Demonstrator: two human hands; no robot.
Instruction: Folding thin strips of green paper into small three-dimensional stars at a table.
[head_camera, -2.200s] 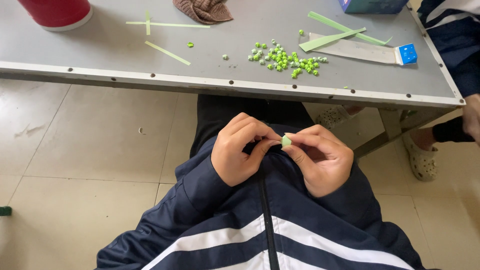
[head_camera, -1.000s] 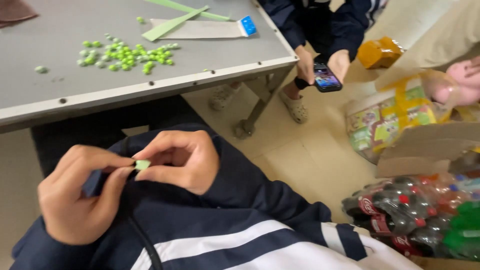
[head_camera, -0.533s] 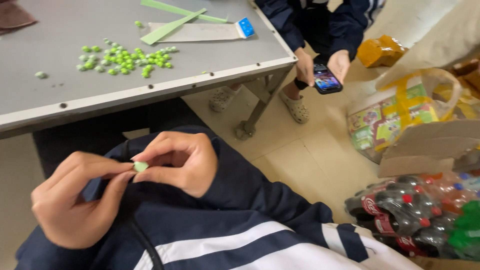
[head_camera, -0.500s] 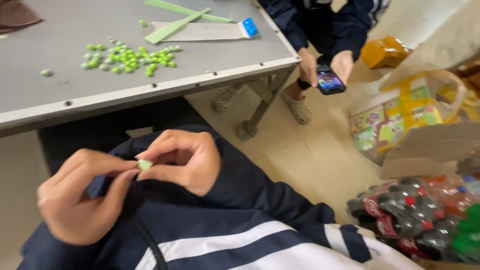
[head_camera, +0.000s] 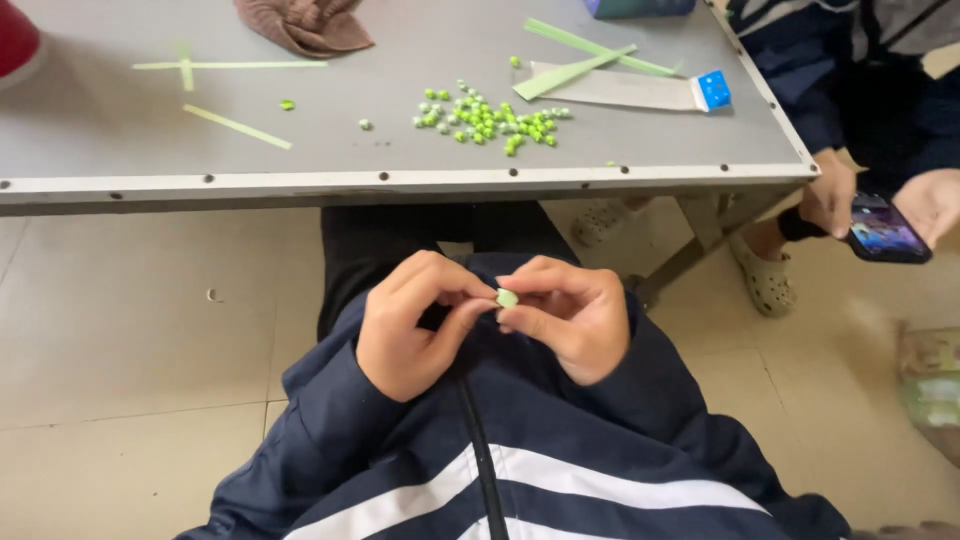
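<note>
Both hands met over the person's lap, below the near edge of the worktop (head_camera: 400, 185), pinching a tiny pale green folded paper piece (head_camera: 507, 298) between them. The left hand (head_camera: 412, 325) curled inward, its thumb and forefinger tips pressed to the left side of the piece; the right hand (head_camera: 567, 318) mirrored it, fingers bent and closed on the piece's right side. Holding it so close to the body, with both wrists resting against the dark blue jacket (head_camera: 520, 440), seemed to steady so small a thing for fine finger work. Neither hand was released or clenched into a fist; each held the piece in a fingertip pinch.

On the grey worktop lay a loose heap of similar small green pieces (head_camera: 485, 118), gathered near the middle and within easy reach. Long green paper strips (head_camera: 590, 58) lay crossed at the far right, beside a flat pale strip with a blue end (head_camera: 625, 90). Thinner pale green strips (head_camera: 235, 126) lay to the left, well apart from the heap. A brown cloth (head_camera: 305, 25) sat bunched at the far edge, and part of a red container (head_camera: 15, 40) showed at the top left corner.

To the right of the worktop another person sat, their hands (head_camera: 880, 200) holding a phone (head_camera: 885, 230).
</note>
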